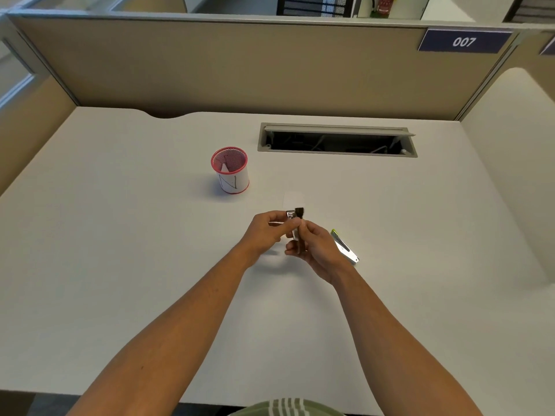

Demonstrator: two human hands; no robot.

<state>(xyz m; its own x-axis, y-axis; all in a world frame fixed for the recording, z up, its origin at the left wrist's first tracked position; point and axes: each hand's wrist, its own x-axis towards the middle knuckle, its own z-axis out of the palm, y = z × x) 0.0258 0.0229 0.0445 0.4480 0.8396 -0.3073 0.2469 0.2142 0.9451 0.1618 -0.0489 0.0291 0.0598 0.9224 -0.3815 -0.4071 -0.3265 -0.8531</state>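
Both forearms reach forward from the near edge of the desk (120,235) and angle inward, so that the hands meet above its middle. The left hand (267,232) is turned with its back to the left, fingers curled, and its thumb and fingertips pinch the upper part of a small black and silver tool (295,214). The right hand (315,250) comes in from the other side, wrist bent slightly, fingers folded round the tool's lower part, so both hands grip it at once. The tool stands roughly upright between them, its black and metal top showing above the fingers, held clear of the desk surface; what kind of tool it is cannot be told for sure. Just beside the right hand, partly hidden behind it, a silver and green stapler (345,249) lies on the desk. Farther back to the left stands a red-rimmed mesh cup (230,171), and behind it to the right is an open cable hatch (336,141).
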